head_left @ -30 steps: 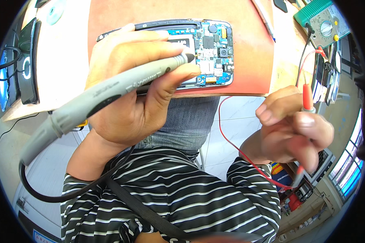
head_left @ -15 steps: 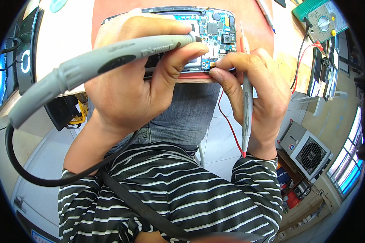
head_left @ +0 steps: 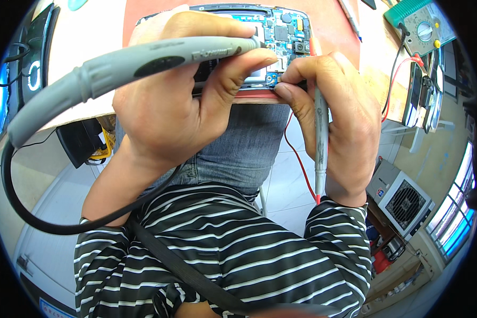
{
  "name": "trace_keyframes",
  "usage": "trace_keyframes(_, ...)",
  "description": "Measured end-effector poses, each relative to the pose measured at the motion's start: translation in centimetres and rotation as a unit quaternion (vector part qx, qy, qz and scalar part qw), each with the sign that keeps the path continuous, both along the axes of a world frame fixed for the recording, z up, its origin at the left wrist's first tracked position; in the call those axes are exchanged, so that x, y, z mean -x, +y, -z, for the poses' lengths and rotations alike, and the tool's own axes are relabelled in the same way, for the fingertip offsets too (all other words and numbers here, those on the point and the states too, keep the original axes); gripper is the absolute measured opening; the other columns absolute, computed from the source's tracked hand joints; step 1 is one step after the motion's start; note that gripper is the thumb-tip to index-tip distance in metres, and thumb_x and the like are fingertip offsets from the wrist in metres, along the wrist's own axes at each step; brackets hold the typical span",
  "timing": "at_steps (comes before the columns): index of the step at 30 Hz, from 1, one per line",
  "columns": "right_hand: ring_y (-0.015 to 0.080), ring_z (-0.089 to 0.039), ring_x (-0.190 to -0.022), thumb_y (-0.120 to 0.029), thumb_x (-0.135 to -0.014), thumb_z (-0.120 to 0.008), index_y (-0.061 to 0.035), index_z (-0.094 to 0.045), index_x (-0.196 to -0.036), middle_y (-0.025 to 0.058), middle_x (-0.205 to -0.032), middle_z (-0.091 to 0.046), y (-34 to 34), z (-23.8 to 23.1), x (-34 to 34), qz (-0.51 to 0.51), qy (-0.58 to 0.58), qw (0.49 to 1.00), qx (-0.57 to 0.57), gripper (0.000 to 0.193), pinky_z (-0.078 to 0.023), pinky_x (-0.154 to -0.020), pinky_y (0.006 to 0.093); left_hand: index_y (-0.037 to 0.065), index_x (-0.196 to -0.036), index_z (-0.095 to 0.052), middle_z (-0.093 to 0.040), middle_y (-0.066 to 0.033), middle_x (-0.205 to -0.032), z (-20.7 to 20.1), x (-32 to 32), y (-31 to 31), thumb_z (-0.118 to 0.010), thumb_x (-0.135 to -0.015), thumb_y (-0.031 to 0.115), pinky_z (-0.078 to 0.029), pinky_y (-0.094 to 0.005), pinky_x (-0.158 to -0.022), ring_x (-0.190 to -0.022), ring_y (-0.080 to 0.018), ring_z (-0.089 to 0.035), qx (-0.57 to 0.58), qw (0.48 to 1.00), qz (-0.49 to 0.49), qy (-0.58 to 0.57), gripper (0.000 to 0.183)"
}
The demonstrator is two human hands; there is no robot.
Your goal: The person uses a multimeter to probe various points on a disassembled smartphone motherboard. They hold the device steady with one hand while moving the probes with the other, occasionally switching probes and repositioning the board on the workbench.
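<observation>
Pinching the dark-tipped grey probe [head_left: 143, 62], your left hand [head_left: 167, 111] has its fingers closed round the narrow front end, thumb below, index above. Your right hand [head_left: 351, 119] holds the red-tipped probe [head_left: 321, 132] upright across the palm; its thumb and index are bent nearly together at the near right corner of the opened phone [head_left: 282, 33], though whether they grip its edge you can't tell from here. The phone lies just beyond your fingers, its long axis running left to right. Both hands are at it: the left over its left part, the right by that corner. It rests on the reddish mat [head_left: 336, 45] on the counter [head_left: 82, 79], with the green-edged multimeter [head_left: 423, 31] at far right. One second ago your right hand was well away from the phone; now it's right beside the board.
</observation>
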State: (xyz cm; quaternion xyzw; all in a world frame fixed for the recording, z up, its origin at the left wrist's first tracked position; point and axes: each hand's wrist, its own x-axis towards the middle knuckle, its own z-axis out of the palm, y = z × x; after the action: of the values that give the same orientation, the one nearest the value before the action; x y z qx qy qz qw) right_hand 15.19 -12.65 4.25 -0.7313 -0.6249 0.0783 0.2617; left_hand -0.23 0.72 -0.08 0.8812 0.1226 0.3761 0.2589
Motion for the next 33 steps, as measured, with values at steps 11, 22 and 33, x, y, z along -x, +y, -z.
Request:
trace_keyframes(11, 0.0172, -0.049, -0.062, -0.002, -0.073, -0.076, -0.0014, -0.060, -0.085, 0.0060, -0.071, -0.053, -0.2, 0.0, 0.1, 0.018, 0.044, 0.999, 0.006, 0.020, -0.040, -0.058, 0.0287, -0.004, -0.103, -0.067, -0.067, -0.0099, -0.104, 0.1, 0.1, -0.1, -0.071, -0.085, 0.010, -0.055, -0.0236, -0.075, -0.088, -0.0157, -0.066, 0.022, 1.000, 0.007, 0.003, 0.023)
trace_keyframes(22, 0.0182, -0.044, -0.054, -0.011, -0.062, -0.083, -0.0085, -0.071, -0.088, 0.0025, -0.062, -0.044, -1.9, 3.0, -0.5, 0.009, -0.024, 0.989, -0.146, 0.029, -0.033, -0.048, 0.0306, -0.005, -0.099, -0.068, -0.068, -0.0097, -0.101, -1.3, -1.1, -1.8, -0.072, -0.084, 0.009, -0.052, -0.0273, -0.082, -0.090, -0.0192, -0.066, 0.052, 0.997, -0.062, 0.016, 0.021)
trace_keyframes(33, 0.0161, -0.039, -0.053, -0.014, -0.057, -0.080, -0.0099, -0.073, -0.090, 0.0010, -0.061, -0.038, -2.5, 3.3, -1.0, -0.037, -0.070, 0.985, -0.153, 0.034, -0.029, -0.045, 0.0286, -0.007, -0.102, -0.066, -0.067, -0.0108, -0.102, 0.1, -0.2, -0.6, -0.071, -0.085, 0.007, -0.054, -0.0266, -0.079, -0.089, -0.0181, -0.066, -0.008, 1.000, -0.010, -0.013, 0.022)
